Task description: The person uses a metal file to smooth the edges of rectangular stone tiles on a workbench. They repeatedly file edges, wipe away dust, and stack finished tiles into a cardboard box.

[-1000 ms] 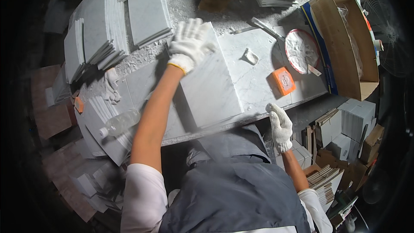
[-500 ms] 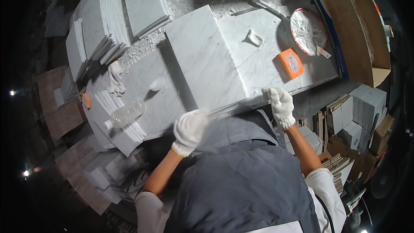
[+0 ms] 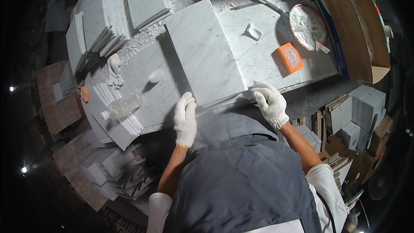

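Note:
A stack of rectangular white-grey marble tiles (image 3: 207,54) lies at an angle on the worktable in front of me. My left hand (image 3: 185,121), in a white knitted glove, is at the stack's near left corner, fingers stretched out and lying side by side. By the near right corner is my right hand (image 3: 271,105), gloved the same way, its fingers extended and slightly bent. Neither hand holds anything; whether the fingertips touch the tile edges is hard to tell. An orange box (image 3: 290,58) rests on the table beyond my right hand.
A bowl of white paste (image 3: 308,26) stands at the right beside an open cardboard carton (image 3: 351,26). Farther left are stacked tiles (image 3: 95,21), a white rag (image 3: 114,70), and a clear bottle (image 3: 123,105) lying on tiles. A small whitish translucent object (image 3: 155,76) sits nearby.
My left hand, blurred before at the stack's near edge, has shifted to its left corner and straightened its fingers. My right hand has come left toward the stack, its curled fingers opening.

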The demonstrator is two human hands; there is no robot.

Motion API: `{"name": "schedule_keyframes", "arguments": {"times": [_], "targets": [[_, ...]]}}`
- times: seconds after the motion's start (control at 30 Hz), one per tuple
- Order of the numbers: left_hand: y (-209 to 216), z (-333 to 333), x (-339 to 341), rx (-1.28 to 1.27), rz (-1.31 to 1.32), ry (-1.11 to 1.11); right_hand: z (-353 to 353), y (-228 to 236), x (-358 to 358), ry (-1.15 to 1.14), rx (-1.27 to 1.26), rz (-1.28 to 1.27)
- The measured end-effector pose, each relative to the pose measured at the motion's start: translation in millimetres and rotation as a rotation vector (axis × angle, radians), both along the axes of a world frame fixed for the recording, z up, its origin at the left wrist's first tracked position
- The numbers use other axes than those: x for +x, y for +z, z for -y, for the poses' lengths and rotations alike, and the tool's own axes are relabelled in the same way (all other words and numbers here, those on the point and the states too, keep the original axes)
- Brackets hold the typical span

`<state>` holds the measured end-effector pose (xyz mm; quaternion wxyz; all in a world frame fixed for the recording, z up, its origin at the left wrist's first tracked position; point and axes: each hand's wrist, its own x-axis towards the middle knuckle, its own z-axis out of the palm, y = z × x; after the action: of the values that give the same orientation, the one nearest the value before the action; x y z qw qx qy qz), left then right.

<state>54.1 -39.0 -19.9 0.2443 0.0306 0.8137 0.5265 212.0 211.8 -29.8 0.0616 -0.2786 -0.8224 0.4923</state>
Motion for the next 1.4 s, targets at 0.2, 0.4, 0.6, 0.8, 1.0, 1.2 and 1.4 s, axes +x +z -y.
{"name": "schedule_keyframes", "arguments": {"times": [0.2,0.4,0.6,0.8,1.0,1.2,1.4], "targets": [[2,-18,-21,-0.092,0.098,0.03,4,6,-19,0.101,0.21,-0.004],[10,-32,-28,-0.322,0.158,-0.085,19,7,-35,0.091,0.281,-0.014],[11,-35,-47,-0.481,0.069,-0.186,43,21,-31,0.138,0.46,-0.075],[17,-26,-63,-0.337,0.18,-0.169,59,34,-9,0.03,0.164,-0.033],[14,-29,-62,0.099,0.476,-0.104,81,34,24,-0.183,-0.615,0.229],[19,-38,-50,0.339,0.517,-0.212,94,-1,-4,-0.24,-1.475,-0.336],[51,-62,-34,0.335,0.559,-0.227,71,2,-26,-0.598,-1.366,-0.223]]}}
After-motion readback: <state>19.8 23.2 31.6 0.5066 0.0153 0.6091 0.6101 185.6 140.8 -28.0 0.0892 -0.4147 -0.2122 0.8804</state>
